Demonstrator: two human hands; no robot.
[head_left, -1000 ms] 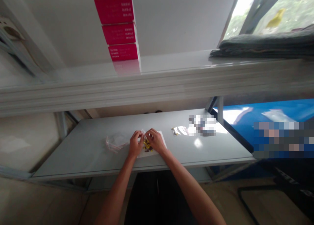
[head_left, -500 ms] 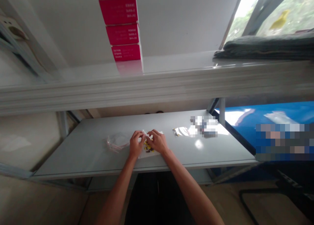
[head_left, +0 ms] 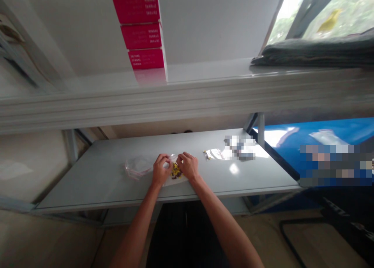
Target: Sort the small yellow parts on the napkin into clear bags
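Clear resealable bags (head_left: 138, 168) lie just left of left hand (head_left: 161, 170); small shiny packet (head_left: 211, 155) sits right of right hand (head_left: 187, 166). Both hands close together on grey shelf (head_left: 87, 178). Plastic bag (head_left: 168, 182) between them, holding yellow and dark pieces (head_left: 175, 171); pinch on it cannot be told.

A pale metal shelf unit (head_left: 175, 100) stands beside a bright window (head_left: 309, 14) showing greenery (head_left: 356, 11); tan floor (head_left: 49, 240) lies below.
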